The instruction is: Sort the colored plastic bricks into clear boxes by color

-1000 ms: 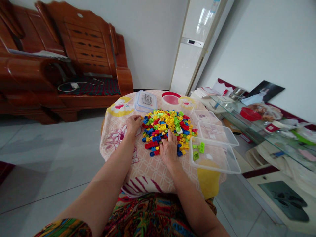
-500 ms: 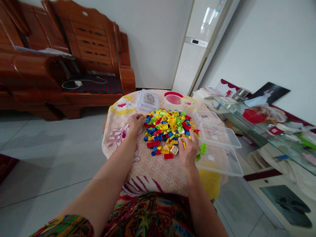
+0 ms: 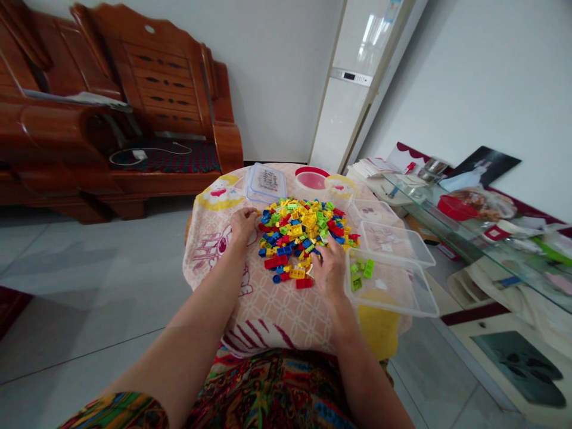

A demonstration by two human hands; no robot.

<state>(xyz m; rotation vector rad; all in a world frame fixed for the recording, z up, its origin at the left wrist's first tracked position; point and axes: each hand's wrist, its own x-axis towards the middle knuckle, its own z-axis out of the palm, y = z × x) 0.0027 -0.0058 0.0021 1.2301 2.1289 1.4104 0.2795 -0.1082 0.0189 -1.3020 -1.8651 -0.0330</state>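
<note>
A heap of small building bricks point(image 3: 304, 229) in red, yellow, blue and green lies on a round table under a pink patterned cloth point(image 3: 268, 304). My left hand point(image 3: 243, 223) rests curled at the heap's left edge, fingertips touching bricks. My right hand point(image 3: 329, 265) lies on the heap's near right side, fingers bent down among the bricks; whether they grip one is hidden. Just right of it a clear plastic tray point(image 3: 393, 292) holds several green bricks point(image 3: 361, 271).
Two more clear trays point(image 3: 393, 241) sit beyond the first. A clear lid point(image 3: 267, 182) and a red-rimmed tub point(image 3: 311, 179) stand at the table's far side. A wooden sofa point(image 3: 147, 113) is at left, a white standing unit point(image 3: 353, 83) behind, a cluttered glass shelf point(image 3: 482, 220) at right.
My right hand went from the heap's near edge to the tray's rim, then came back to the heap. More green bricks lie in the tray. My left hand stayed put.
</note>
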